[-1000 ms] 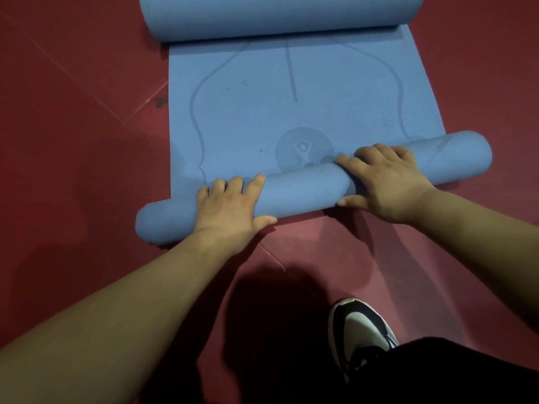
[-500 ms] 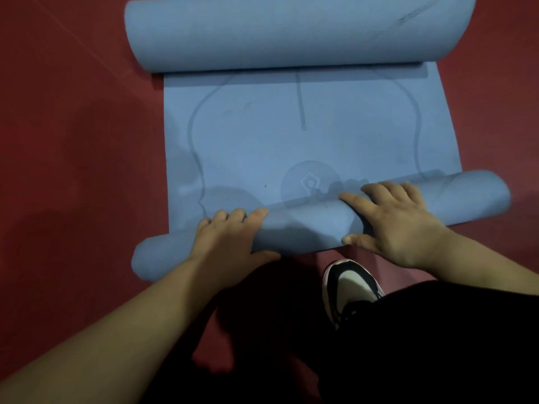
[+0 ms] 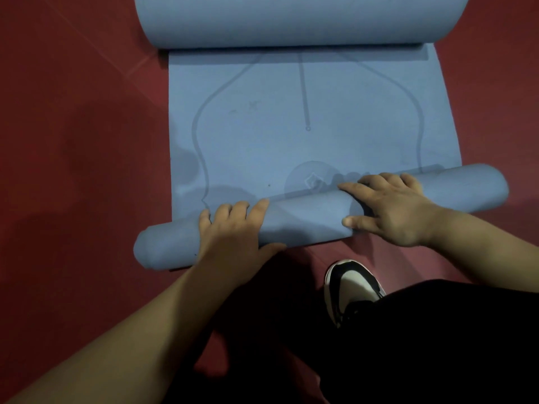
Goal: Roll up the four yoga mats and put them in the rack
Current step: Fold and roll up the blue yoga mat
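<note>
Blue mat (image 3: 306,135) lies flat on the red floor (image 3: 73,141), mid frame. Its near end is a thin skewed roll (image 3: 306,220), lower centre. Left grip (image 3: 233,231) and right grip (image 3: 390,211) clamp over roll. Step looks like rolling. Next: push forward evenly, square the ends.

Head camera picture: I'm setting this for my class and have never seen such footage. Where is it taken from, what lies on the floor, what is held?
No machine here: a person wears the camera on the head, looking down at their own arms. A blue yoga mat lies on the red floor. The left hand and right hand grip its rolled near end, fingers over the top, thumbs on the near side. Its far end is curled too. One shoe shows below.
</note>
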Available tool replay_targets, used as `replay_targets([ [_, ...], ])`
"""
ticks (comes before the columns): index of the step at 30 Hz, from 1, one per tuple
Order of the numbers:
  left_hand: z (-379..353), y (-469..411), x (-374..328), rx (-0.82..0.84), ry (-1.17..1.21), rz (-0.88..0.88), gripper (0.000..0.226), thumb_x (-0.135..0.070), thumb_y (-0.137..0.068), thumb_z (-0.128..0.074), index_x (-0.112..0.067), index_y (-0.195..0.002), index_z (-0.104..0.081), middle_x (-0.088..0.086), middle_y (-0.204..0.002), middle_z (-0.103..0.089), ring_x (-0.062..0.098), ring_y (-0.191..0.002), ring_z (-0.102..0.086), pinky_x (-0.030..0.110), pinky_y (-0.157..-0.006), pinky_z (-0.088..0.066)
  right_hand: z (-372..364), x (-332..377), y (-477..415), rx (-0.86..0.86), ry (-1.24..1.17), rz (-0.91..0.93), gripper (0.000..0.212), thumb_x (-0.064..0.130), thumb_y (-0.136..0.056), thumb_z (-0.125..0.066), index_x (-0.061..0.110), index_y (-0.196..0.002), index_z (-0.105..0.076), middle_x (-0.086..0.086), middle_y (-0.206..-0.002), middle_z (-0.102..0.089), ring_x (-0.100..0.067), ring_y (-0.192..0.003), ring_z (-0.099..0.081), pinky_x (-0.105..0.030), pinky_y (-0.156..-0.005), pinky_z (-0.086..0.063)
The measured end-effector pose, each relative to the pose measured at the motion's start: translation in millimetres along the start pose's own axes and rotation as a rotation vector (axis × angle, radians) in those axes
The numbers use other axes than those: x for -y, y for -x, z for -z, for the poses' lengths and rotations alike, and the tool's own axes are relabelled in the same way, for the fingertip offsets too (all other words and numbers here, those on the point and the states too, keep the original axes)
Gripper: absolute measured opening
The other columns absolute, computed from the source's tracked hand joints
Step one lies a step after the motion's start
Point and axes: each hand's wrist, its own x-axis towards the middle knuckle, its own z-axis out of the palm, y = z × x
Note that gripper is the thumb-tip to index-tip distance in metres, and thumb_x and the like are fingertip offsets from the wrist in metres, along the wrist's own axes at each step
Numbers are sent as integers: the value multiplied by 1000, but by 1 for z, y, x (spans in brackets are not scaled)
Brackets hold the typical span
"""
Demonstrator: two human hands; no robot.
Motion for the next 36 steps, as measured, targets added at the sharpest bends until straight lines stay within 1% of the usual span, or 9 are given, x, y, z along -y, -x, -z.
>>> replay_targets([
  [4, 1, -12, 9, 12, 22, -18, 93, -89, -73, -35, -27, -139, -57, 2, -117, -65, 32, -99, -61, 51, -90, -44, -16, 7, 8, -162, 77, -11, 91, 91, -79, -11, 43, -154, -30, -8, -151, -43, -37, -141, -33, -60, -115, -21],
  [7, 12, -23, 12, 179, 20, -3, 97, -93, -71, -32, -36, -148, -41, -4, -132, -57, 27, -115, -55, 47, -97, -39, -25, 15, 9, -206, 104, -32, 94, 92, -80, -20, 35, -153, -36, -15, -146, -47, -44, -136, -39, -68, -111, -22],
  [9, 14, -25, 12, 239, 43, 19, 94, -92, -75, -37, -40, -153, -29, -5, -139, -49, 24, -125, -48, 49, -105, -34, -22, 13, 6, -190, 109, -28, 97, 94, -79, -16, 35, -151, -39, -14, -144, -49, -42, -133, -41, -68, -111, -24],
  [14, 5, -8, 2, -16, 5, -2, 91, -82, -76, -42, -26, -147, -49, 9, -124, -59, 35, -109, -56, 63, -101, -38, -4, 6, -6, -108, 110, -38, 101, 96, -69, -7, 44, -154, -25, -1, -148, -41, -31, -136, -35, -58, -115, -21],
  [19, 3, -17, 6, 16, 2, -15, 91, -83, -77, -40, -25, -146, -51, 8, -121, -61, 35, -104, -56, 59, -94, -41, -5, 11, -4, -144, 109, -59, 102, 95, -71, -7, 41, -156, -23, -7, -153, -37, -35, -142, -30, -60, -117, -16],
  [23, 14, -26, 9, 208, -14, 20, 99, -89, -71, -19, -38, -156, -24, -1, -140, -48, 27, -122, -46, 53, -106, -33, -19, 15, 0, -212, 107, -54, 100, 94, -76, -17, 34, -154, -33, -15, -149, -43, -42, -139, -35, -66, -114, -18],
  [26, 19, -30, 8, 256, 44, 45, 92, -87, -80, -29, -42, -158, -11, 0, -149, -37, 26, -136, -35, 58, -116, -21, -14, 12, -6, -212, 102, -41, 102, 95, -74, -14, 34, -152, -38, -12, -144, -47, -38, -134, -39, -65, -114, -22],
  [31, 13, -14, 2, 116, 7, 30, 91, -86, -80, -27, -37, -157, -23, 9, -145, -44, 33, -130, -42, 69, -110, -25, 1, 11, -13, -154, 106, -53, 109, 97, -65, -4, 40, -155, -26, -5, -149, -39, -32, -139, -32, -59, -117, -15],
  [36, 23, -39, 12, 277, 64, 71, 83, -84, -84, -32, -47, -154, -9, -1, -153, -32, 26, -138, -29, 57, -115, -19, -9, 18, -14, -264, 130, -65, 104, 95, -75, -14, 31, -153, -38, -19, -145, -43, -44, -133, -38, -66, -113, -21],
])
